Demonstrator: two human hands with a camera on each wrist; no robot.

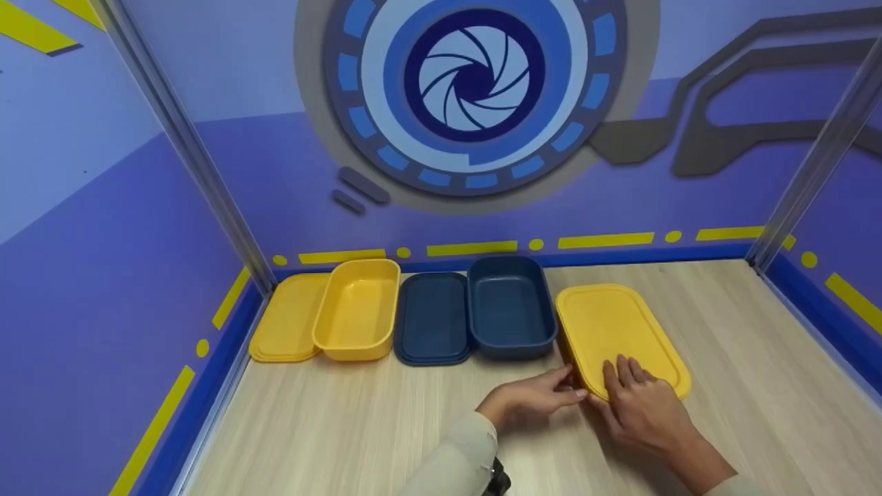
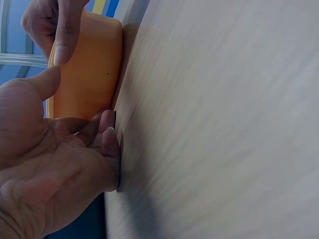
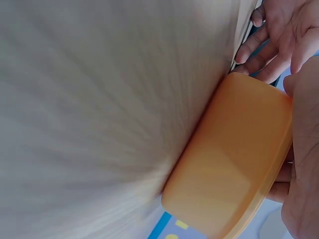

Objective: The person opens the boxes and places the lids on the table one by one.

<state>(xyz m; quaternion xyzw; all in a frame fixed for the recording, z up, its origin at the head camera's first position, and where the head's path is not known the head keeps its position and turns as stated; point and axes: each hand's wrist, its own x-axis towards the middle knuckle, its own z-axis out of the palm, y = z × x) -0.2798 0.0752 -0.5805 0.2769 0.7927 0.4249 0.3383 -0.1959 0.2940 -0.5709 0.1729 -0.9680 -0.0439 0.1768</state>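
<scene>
A lidded yellow food container stands on the table at the right, its lid on top. My right hand rests its fingers on the lid's near end, with the thumb by the front rim. Beside the near left corner is my left hand, palm turned up and fingers loosely bent. Its thumb reaches the rim while the other fingertips are low along the side, as the left wrist view shows on the container's wall. From the right wrist, the container's smooth front wall faces the camera.
Left of the lidded container stand an uncovered dark blue container and a dark blue lid. Farther left are an uncovered yellow container and a yellow lid. Printed panels wall the wooden table at the back and sides.
</scene>
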